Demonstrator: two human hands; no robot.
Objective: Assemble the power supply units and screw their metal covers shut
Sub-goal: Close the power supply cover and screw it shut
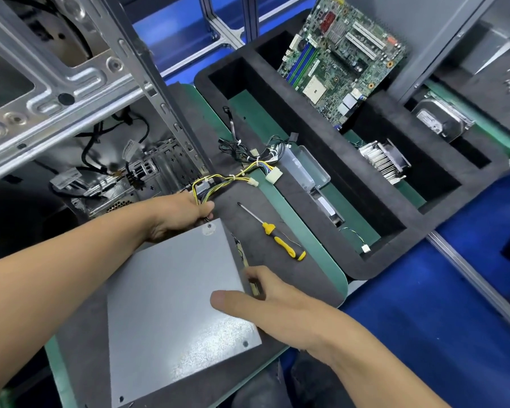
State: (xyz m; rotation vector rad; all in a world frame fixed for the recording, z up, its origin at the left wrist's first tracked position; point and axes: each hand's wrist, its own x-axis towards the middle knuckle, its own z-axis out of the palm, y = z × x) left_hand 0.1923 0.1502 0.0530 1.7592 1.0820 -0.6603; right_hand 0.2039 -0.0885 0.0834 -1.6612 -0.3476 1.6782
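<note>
Workbench: dark foam mat over a green pad, blue surface off its near-right corner. Landmark is the grey metal cover, flat on the power supply unit at mat centre, long axis running from near-left to far-right. Left hand at the cover's far corner, fingers curled round the yellow-black wire bundle where it leaves the unit. Right hand on the cover's right edge, thumb flat on top, fingers wrapped over the side, gripping. Yellow-handled screwdriver lies just right of the cover, nearer the right hand, tip pointing away. Open PC chassis left of and beyond the cover; motherboard in a foam tray far right. Unit body hidden under the cover; screws not made out; right fingertips out of sight
</note>
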